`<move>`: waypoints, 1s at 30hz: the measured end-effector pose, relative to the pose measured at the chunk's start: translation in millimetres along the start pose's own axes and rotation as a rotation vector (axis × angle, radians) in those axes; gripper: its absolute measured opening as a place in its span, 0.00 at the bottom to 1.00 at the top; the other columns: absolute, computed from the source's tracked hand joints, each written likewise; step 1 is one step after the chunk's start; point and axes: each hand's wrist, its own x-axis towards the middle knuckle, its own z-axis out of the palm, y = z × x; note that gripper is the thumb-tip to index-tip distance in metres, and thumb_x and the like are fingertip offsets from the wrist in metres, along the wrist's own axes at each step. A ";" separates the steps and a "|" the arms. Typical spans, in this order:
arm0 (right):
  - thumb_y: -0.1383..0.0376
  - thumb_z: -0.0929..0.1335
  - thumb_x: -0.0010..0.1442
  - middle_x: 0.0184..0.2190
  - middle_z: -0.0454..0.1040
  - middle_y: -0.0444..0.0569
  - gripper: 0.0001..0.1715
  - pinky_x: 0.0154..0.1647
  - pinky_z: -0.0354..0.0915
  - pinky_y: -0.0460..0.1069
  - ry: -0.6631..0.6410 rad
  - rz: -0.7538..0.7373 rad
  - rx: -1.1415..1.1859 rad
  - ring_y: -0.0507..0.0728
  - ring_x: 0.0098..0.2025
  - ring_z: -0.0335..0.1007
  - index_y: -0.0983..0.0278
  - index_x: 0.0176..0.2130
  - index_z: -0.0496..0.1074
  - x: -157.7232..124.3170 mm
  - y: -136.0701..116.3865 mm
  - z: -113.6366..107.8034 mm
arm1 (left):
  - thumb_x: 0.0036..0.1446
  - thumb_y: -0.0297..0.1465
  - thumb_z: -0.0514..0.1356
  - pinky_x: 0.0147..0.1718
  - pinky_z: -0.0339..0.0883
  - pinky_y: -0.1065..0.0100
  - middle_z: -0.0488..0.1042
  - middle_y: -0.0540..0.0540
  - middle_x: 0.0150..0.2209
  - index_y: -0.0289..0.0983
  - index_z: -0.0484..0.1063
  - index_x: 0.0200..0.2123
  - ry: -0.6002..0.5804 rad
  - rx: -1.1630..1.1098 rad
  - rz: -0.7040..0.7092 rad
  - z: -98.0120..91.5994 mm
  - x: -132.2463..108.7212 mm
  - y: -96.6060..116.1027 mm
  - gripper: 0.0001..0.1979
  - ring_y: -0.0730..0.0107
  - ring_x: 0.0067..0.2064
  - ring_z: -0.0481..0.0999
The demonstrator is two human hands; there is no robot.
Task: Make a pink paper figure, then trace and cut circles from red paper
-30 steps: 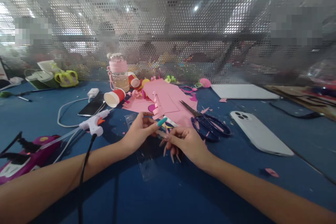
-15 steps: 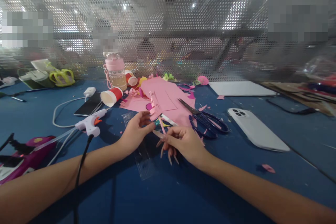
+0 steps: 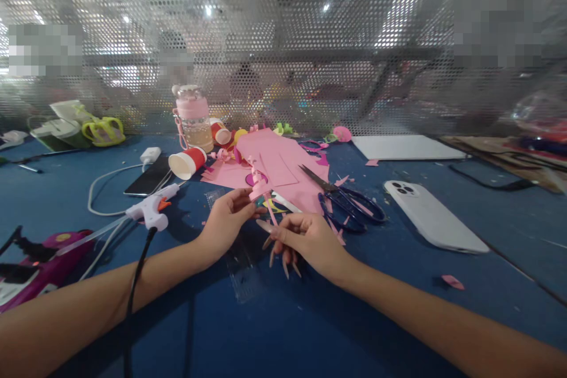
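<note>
A curled pink paper piece [image 3: 258, 190] with a narrow strip [image 3: 271, 211] hanging from it sits between my two hands. My left hand [image 3: 227, 220] has its fingers bent around the curled part, thumb against it; the fingertips are partly hidden. Between thumb and index finger, my right hand [image 3: 312, 242] pinches the strip's lower end, its other long-nailed fingers hanging below. Just beyond lie pink paper sheets [image 3: 279, 168]. Blue-handled scissors [image 3: 349, 204] rest on the right of them, blades pointing away to the left. A clear ruler [image 3: 241, 277] lies partly beneath my left hand.
On the left are a white glue gun [image 3: 153, 209] with a black cord, a dark phone [image 3: 148, 180], a red paper cup [image 3: 195, 160], a pink-lidded bottle [image 3: 194, 118] and a magenta object [image 3: 48, 260]. A white phone [image 3: 432, 215] lies right. Perforated metal [image 3: 283, 29] closes the back.
The curled pink paper has turned and shifted slightly left between my fingers, with its strip still pinched in my right hand. Both hands stay nearly in place.
</note>
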 end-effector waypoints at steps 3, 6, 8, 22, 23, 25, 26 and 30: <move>0.53 0.71 0.40 0.14 0.69 0.44 0.19 0.11 0.53 0.40 0.000 0.001 -0.001 0.45 0.12 0.60 0.67 0.18 0.67 0.9 1.5 -0.9 | 0.42 0.22 0.62 0.32 0.68 0.72 0.75 0.49 0.26 0.33 0.67 0.33 -0.009 -0.020 -0.016 0.6 -0.4 1.4 0.12 0.74 0.28 0.76; 0.54 0.70 0.41 0.15 0.70 0.44 0.18 0.11 0.53 0.40 -0.002 -0.004 0.008 0.45 0.12 0.61 0.67 0.19 0.67 1.4 2.2 -1.9 | 0.42 0.21 0.62 0.30 0.67 0.74 0.75 0.51 0.24 0.34 0.65 0.33 -0.008 -0.057 -0.042 1.5 -1.0 3.1 0.13 0.75 0.27 0.76; 0.54 0.70 0.41 0.15 0.70 0.44 0.18 0.11 0.54 0.40 -0.003 -0.012 0.017 0.45 0.12 0.61 0.67 0.19 0.67 1.5 1.8 -2.2 | 0.42 0.21 0.62 0.31 0.66 0.74 0.75 0.51 0.24 0.34 0.65 0.34 0.003 -0.073 -0.064 2.1 -1.7 4.0 0.14 0.74 0.28 0.76; 0.53 0.70 0.42 0.16 0.70 0.44 0.20 0.12 0.57 0.40 0.013 -0.012 0.078 0.45 0.12 0.62 0.69 0.21 0.68 -0.4 -2.7 -1.6 | 0.35 0.27 0.67 0.30 0.67 0.74 0.77 0.51 0.26 0.34 0.66 0.34 -0.054 -0.199 -0.023 0.0 -2.9 2.1 0.19 0.74 0.28 0.76; 0.53 0.70 0.41 0.15 0.70 0.44 0.20 0.11 0.57 0.40 0.014 -0.011 0.084 0.45 0.12 0.62 0.69 0.21 0.68 -0.3 -2.2 -1.6 | 0.35 0.27 0.67 0.30 0.67 0.74 0.77 0.51 0.26 0.34 0.66 0.34 -0.057 -0.204 -0.015 0.0 -3.2 2.3 0.19 0.75 0.28 0.76; 0.52 0.70 0.40 0.15 0.70 0.44 0.21 0.11 0.57 0.40 0.020 -0.015 0.089 0.45 0.12 0.62 0.69 0.21 0.68 -0.1 -1.7 -1.5 | 0.36 0.27 0.67 0.31 0.66 0.75 0.77 0.51 0.26 0.34 0.66 0.34 -0.070 -0.210 0.000 0.1 -3.6 2.5 0.19 0.76 0.29 0.76; 0.52 0.70 0.40 0.15 0.70 0.44 0.22 0.11 0.57 0.40 0.023 -0.015 0.092 0.45 0.12 0.62 0.69 0.21 0.68 -0.1 -1.8 -1.5 | 0.36 0.27 0.67 0.31 0.66 0.76 0.77 0.51 0.26 0.34 0.67 0.34 -0.079 -0.213 0.006 0.1 -3.6 2.2 0.18 0.76 0.29 0.76; 0.52 0.71 0.39 0.15 0.70 0.44 0.22 0.11 0.57 0.40 0.032 -0.012 0.083 0.45 0.12 0.62 0.69 0.21 0.68 -0.4 -3.7 -2.5 | 0.37 0.27 0.67 0.31 0.66 0.76 0.77 0.51 0.26 0.35 0.67 0.33 -0.093 -0.220 0.020 -0.5 -3.0 0.1 0.17 0.77 0.28 0.76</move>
